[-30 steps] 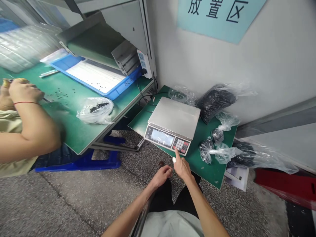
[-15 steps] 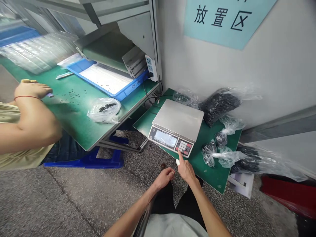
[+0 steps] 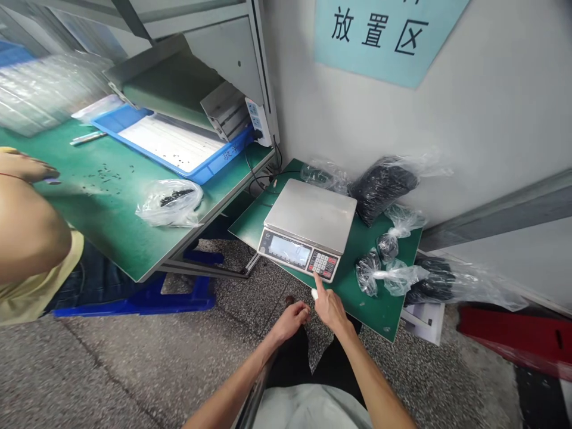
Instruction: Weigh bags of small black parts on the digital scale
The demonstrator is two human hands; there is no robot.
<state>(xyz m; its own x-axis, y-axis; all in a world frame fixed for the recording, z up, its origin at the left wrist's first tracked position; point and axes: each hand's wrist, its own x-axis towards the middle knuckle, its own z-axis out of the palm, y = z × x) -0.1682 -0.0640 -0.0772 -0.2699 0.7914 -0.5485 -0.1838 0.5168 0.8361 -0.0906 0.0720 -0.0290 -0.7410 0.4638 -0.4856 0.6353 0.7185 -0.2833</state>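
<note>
A digital scale (image 3: 309, 215) with a bare steel pan stands on a small green table, its lit display facing me. My right hand (image 3: 329, 305) is at the scale's front edge, index finger stretched to the lower part of the keypad (image 3: 320, 262); I cannot tell whether it presses a key. Its other fingers are curled, nothing is held, and something white covers the thumb tip. Over my lap, my left hand (image 3: 291, 320) is loosely closed with its fingers curled in, and no object shows in it.
Knotted clear bags of dark pieces (image 3: 388, 241) and a larger black-filled bag (image 3: 379, 186) lie right of the scale. On the left workbench are an open bag (image 3: 172, 202), scattered black bits and a blue tray (image 3: 205, 173). A co-worker's arm (image 3: 31, 226) rests there. A red bin (image 3: 513, 336) stands at right.
The view has swung, so the scene sits further left in the frame. My right index finger stays at the keypad's lower edge, and my left hand keeps its curled pose.
</note>
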